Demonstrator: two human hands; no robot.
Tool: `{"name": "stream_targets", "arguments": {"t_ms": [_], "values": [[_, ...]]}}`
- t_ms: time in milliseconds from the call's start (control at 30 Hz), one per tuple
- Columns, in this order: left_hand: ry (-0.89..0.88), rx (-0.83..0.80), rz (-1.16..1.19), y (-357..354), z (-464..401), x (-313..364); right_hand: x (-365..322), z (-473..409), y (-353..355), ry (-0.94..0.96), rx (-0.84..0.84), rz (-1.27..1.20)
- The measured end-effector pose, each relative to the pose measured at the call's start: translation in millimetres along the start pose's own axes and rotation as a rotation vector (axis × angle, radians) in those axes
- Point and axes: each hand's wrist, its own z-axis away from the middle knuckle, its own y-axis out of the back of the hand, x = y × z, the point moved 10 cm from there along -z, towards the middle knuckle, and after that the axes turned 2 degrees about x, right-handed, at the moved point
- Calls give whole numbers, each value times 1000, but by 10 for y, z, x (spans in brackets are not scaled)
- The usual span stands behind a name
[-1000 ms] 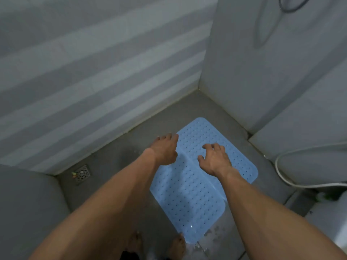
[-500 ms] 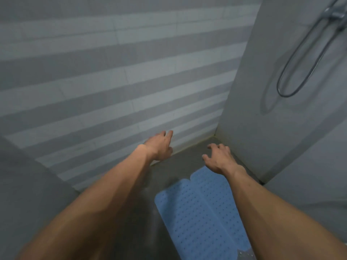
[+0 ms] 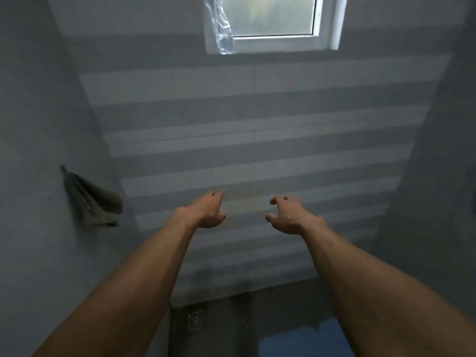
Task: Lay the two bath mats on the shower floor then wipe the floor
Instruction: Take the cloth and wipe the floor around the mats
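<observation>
A blue bath mat [image 3: 298, 342] lies flat on the dark shower floor [image 3: 231, 315], only its far corner showing at the bottom edge between my forearms. My left hand [image 3: 207, 211] and my right hand [image 3: 287, 215] are both raised in front of the striped back wall, well above the mat, fingers apart and loosely curled, holding nothing. A second mat is not in view.
A floor drain [image 3: 193, 321] sits at the left corner of the floor. A grey cloth [image 3: 90, 199] hangs from a hook on the left wall. A white-framed window [image 3: 273, 21] with a plastic strip is high on the striped wall. Plain walls close in left and right.
My view has swung up from the floor to the back wall. Both hands have lifted off the blue mat and now hover in the air, empty.
</observation>
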Motion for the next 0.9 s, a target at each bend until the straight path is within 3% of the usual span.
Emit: {"name": "stream_targets", "arguments": {"t_ms": [333,633,900], "values": [[308,94,-77,620,863,-1200,-1653,-269,-3,362,-50,58],[852,276,-62,1056,1441,-2453,-3003,-599,-404,583,-94,58],[928,448,-63,1197,1201,-3046,-4064,-1022,-936,650,-161,7]]}}
